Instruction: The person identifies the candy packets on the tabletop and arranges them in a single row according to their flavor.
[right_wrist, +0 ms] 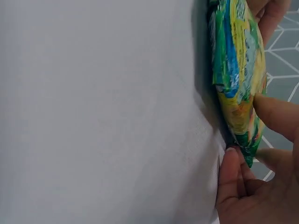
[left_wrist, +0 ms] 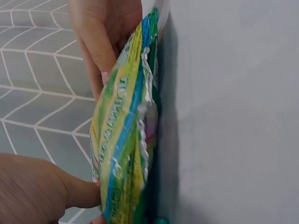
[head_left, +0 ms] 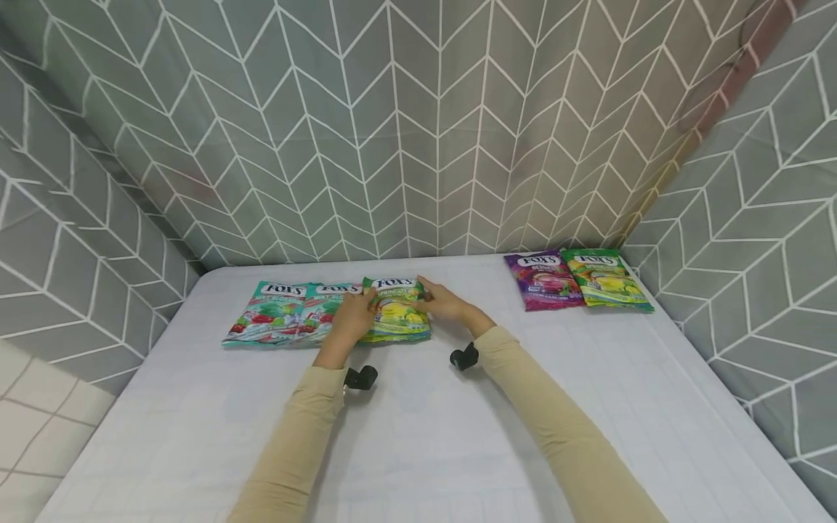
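A yellow-green bag of Fox's Spring Tea candy (head_left: pixel 400 312) lies face up on the white table, its right part between my hands. My left hand (head_left: pixel 354 317) grips its left edge, thumb on the front, as the left wrist view also shows. At the right edge, my right hand (head_left: pixel 447 301) pinches the bag; in the right wrist view its thumb and fingers (right_wrist: pixel 278 116) close on the corner. Two teal Mint Blossom candy bags sit just left of it: the outer bag (head_left: pixel 271 314) is in full view, while the inner bag (head_left: pixel 320 312) is partly hidden by my left hand.
Toward the back right of the white table (head_left: pixel 418 436) lie a purple Berries candy bag (head_left: pixel 544 282) and another yellow-green candy bag (head_left: pixel 604 280), side by side and overlapping. A grey curtain (head_left: pixel 418 145) with white chevrons stands behind the table and along both sides.
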`<state>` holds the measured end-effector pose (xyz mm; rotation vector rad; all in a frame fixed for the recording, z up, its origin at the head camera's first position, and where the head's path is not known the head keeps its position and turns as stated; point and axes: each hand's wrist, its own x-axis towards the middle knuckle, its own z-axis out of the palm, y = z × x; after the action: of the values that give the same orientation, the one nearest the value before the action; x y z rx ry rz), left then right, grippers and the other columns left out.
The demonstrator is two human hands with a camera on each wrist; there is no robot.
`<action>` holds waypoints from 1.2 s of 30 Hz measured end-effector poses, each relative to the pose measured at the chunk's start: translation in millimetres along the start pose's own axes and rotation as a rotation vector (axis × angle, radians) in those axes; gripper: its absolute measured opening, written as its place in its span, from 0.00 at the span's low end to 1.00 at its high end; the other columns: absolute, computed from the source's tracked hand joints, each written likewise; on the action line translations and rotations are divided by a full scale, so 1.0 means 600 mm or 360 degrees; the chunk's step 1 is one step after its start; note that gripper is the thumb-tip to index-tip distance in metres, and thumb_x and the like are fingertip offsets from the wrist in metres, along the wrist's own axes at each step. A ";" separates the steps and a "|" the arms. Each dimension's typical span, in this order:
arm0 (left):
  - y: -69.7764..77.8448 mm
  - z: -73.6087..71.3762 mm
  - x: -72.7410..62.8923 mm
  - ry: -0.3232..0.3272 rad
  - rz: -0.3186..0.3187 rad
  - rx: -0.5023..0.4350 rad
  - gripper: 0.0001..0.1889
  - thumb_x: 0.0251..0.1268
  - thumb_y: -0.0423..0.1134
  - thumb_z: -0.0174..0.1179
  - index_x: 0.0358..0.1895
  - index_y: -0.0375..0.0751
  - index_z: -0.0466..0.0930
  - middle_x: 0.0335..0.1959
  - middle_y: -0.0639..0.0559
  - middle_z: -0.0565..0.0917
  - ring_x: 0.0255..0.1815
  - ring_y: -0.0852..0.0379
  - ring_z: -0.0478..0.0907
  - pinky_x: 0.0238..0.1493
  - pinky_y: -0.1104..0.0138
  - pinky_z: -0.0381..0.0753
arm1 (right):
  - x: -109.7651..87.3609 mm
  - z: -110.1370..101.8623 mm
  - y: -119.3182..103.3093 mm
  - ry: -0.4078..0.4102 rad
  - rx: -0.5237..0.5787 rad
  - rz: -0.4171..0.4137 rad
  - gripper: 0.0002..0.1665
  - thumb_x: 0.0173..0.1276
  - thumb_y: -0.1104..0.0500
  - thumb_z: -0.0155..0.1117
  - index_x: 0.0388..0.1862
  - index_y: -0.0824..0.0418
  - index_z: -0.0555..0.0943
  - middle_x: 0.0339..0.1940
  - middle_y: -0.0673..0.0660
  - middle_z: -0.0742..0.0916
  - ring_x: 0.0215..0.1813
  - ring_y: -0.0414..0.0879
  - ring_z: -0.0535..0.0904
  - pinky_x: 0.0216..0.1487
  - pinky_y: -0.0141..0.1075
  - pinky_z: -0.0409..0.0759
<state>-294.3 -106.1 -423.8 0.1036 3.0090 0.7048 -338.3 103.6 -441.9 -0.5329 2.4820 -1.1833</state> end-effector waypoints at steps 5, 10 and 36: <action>0.015 -0.001 -0.001 0.0039 -0.0026 -0.0048 0.26 0.75 0.35 0.48 0.73 0.38 0.60 0.65 0.17 0.56 0.48 0.31 0.72 0.34 0.53 0.74 | -0.028 -0.010 -0.001 -0.0039 0.0040 0.0008 0.43 0.73 0.50 0.56 0.79 0.59 0.49 0.58 0.65 0.75 0.60 0.55 0.70 0.62 0.48 0.68; 0.041 0.003 0.004 0.0161 -0.0017 -0.0173 0.27 0.73 0.37 0.51 0.72 0.33 0.61 0.58 0.23 0.60 0.56 0.31 0.62 0.44 0.48 0.71 | -0.090 -0.023 0.006 -0.0003 0.0096 0.0011 0.38 0.74 0.52 0.55 0.77 0.63 0.55 0.64 0.67 0.72 0.66 0.59 0.67 0.66 0.52 0.64; 0.428 0.174 0.020 -0.0153 0.0547 -0.0644 0.14 0.73 0.35 0.49 0.47 0.30 0.83 0.30 0.44 0.84 0.10 0.63 0.58 0.16 0.73 0.63 | -0.353 -0.293 0.186 0.1233 0.0134 0.0502 0.27 0.78 0.57 0.44 0.65 0.76 0.68 0.62 0.75 0.72 0.60 0.66 0.71 0.57 0.50 0.71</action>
<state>-285.6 170.4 -403.2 0.6237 2.7160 1.2780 -253.6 384.4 -395.8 0.4237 2.9359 -1.5482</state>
